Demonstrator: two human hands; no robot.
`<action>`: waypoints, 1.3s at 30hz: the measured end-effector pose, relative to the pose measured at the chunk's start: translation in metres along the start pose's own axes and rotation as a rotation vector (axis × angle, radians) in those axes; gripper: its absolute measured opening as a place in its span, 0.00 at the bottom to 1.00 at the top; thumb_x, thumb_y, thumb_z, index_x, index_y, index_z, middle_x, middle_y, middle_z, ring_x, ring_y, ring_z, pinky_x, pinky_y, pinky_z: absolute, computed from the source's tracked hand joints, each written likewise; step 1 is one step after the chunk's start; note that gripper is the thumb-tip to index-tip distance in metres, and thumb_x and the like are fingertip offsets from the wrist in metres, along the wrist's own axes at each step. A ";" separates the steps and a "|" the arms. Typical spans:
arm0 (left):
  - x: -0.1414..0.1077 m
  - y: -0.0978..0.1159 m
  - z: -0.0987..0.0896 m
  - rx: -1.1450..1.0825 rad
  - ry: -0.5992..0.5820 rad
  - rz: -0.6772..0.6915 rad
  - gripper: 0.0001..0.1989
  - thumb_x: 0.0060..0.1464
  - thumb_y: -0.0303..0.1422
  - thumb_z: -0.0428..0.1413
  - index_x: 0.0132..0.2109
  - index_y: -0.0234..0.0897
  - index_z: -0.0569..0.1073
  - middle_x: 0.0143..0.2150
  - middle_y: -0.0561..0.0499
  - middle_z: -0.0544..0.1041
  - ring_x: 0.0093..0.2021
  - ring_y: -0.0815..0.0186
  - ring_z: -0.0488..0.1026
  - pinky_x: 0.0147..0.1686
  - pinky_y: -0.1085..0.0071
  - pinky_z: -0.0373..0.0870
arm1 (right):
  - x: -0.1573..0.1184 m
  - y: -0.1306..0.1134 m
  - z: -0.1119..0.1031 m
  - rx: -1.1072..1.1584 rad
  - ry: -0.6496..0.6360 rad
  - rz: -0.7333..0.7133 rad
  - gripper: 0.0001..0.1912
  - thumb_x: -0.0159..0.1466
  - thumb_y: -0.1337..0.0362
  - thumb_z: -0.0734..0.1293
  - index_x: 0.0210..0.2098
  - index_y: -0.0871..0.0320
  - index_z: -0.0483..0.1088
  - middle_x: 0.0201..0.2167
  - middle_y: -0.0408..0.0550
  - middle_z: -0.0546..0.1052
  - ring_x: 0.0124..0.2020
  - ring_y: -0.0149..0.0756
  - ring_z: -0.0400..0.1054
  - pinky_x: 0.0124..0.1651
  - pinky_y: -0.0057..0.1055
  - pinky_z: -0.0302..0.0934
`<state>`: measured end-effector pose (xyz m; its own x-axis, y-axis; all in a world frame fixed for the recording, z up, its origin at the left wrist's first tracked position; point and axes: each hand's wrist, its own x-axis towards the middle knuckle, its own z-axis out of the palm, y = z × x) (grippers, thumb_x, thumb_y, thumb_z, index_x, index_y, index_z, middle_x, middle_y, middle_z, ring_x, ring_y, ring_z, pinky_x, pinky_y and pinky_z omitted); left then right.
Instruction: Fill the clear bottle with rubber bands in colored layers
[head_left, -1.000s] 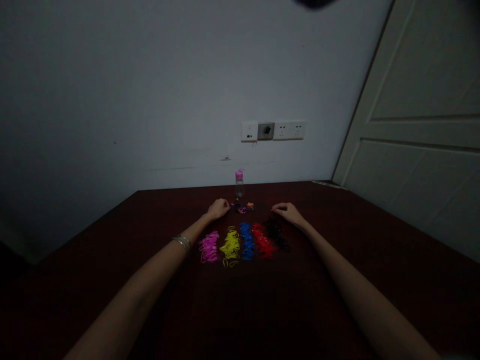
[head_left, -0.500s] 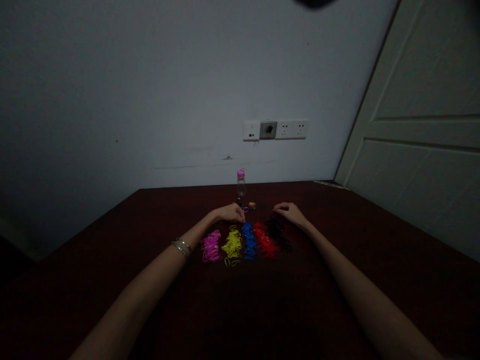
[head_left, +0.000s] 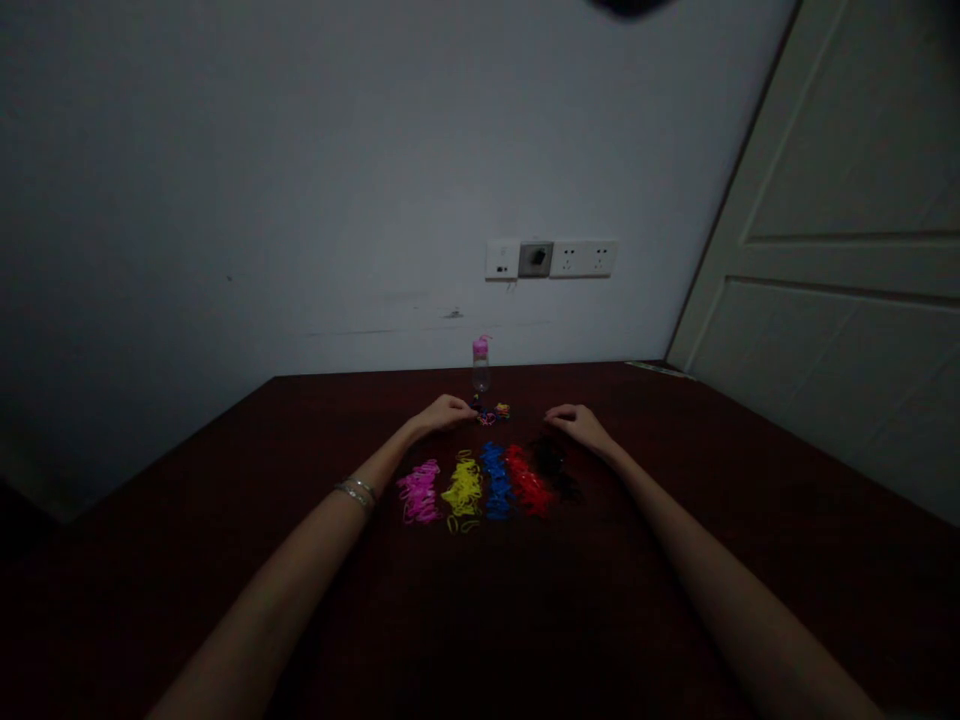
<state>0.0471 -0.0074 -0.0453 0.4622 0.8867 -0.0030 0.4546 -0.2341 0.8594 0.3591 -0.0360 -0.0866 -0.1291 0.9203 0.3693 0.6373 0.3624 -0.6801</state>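
a dark reddish-brown table (head_left: 480, 620) fills the lower half of a dim room, its far edge against a pale wall (head_left: 300, 180) marked with scuffs and a thin grey streak. at the right stands a whitish panelled door (head_left: 847, 200), and a narrow light strip (head_left: 660, 370) lies at the table's far right corner. low on the wall runs a row of switch and socket plates (head_left: 551, 260), one of them grey among white ones; any marks on them are too small to read. a dark blurred shape (head_left: 628, 6) cuts into the top edge of the view. near the middle of the table, small loop-shaped bands are sorted by colour into five piles, side by side from left to right: pink pile (head_left: 421, 492), yellow pile (head_left: 464, 487), blue pile (head_left: 496, 480), red pile (head_left: 529, 482) and black pile (head_left: 555, 463), the last hard to make out against the dark wood. just beyond them lies a small multicoloured cluster (head_left: 489, 417), and behind it a clear bottle (head_left: 481, 372) with a pink top stands upright. the left hand (head_left: 448, 411), with silvery bracelets (head_left: 358, 490) on its forearm, has its fingertips drawn together at the cluster's left end; whether they pinch it cannot be told. the right hand (head_left: 577, 424) rests just beyond the black pile, fingers loosely curled, and whether it has hold of anything cannot be told.
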 end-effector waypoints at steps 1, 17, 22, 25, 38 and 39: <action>0.002 -0.008 -0.004 -0.020 0.107 -0.009 0.19 0.42 0.45 0.56 0.28 0.30 0.74 0.12 0.59 0.56 0.14 0.76 0.49 0.17 0.75 0.41 | 0.000 0.000 0.000 -0.002 0.003 0.000 0.11 0.53 0.62 0.62 0.29 0.59 0.75 0.36 0.50 0.77 0.41 0.40 0.69 0.48 0.34 0.59; -0.001 -0.044 -0.017 -0.271 0.542 0.043 0.17 0.47 0.44 0.49 0.23 0.32 0.68 0.11 0.61 0.50 0.13 0.77 0.47 0.16 0.77 0.43 | 0.016 -0.036 0.024 -0.189 -0.080 -0.046 0.12 0.54 0.62 0.64 0.36 0.58 0.75 0.38 0.49 0.77 0.40 0.38 0.70 0.45 0.30 0.61; -0.002 -0.042 -0.016 -0.310 0.546 0.023 0.17 0.47 0.43 0.49 0.23 0.33 0.67 0.11 0.61 0.50 0.13 0.77 0.47 0.16 0.77 0.42 | 0.026 -0.045 0.036 -0.319 -0.112 -0.098 0.12 0.55 0.58 0.66 0.36 0.55 0.75 0.39 0.50 0.77 0.42 0.41 0.69 0.45 0.31 0.59; -0.003 -0.040 -0.016 -0.316 0.542 0.030 0.17 0.47 0.43 0.49 0.23 0.32 0.68 0.12 0.60 0.51 0.13 0.77 0.47 0.16 0.76 0.42 | 0.029 -0.048 0.038 -0.355 -0.096 -0.114 0.11 0.55 0.56 0.66 0.34 0.55 0.75 0.38 0.50 0.77 0.41 0.40 0.69 0.43 0.29 0.59; -0.006 -0.037 -0.013 -0.246 0.564 0.037 0.19 0.48 0.44 0.47 0.24 0.32 0.68 0.13 0.60 0.52 0.14 0.76 0.49 0.17 0.76 0.44 | 0.037 -0.049 0.047 -0.434 -0.086 -0.158 0.09 0.57 0.59 0.65 0.31 0.56 0.74 0.40 0.51 0.74 0.42 0.39 0.66 0.46 0.30 0.56; -0.006 -0.037 -0.013 -0.244 0.565 0.033 0.19 0.48 0.44 0.47 0.24 0.32 0.69 0.13 0.60 0.52 0.14 0.76 0.49 0.17 0.76 0.44 | 0.038 -0.050 0.046 -0.422 -0.083 -0.161 0.08 0.57 0.59 0.65 0.31 0.56 0.74 0.40 0.51 0.74 0.43 0.39 0.66 0.46 0.30 0.56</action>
<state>0.0179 0.0005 -0.0702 -0.0324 0.9702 0.2401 0.2290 -0.2266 0.9467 0.2875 -0.0125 -0.0683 -0.3010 0.8723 0.3853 0.8556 0.4254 -0.2950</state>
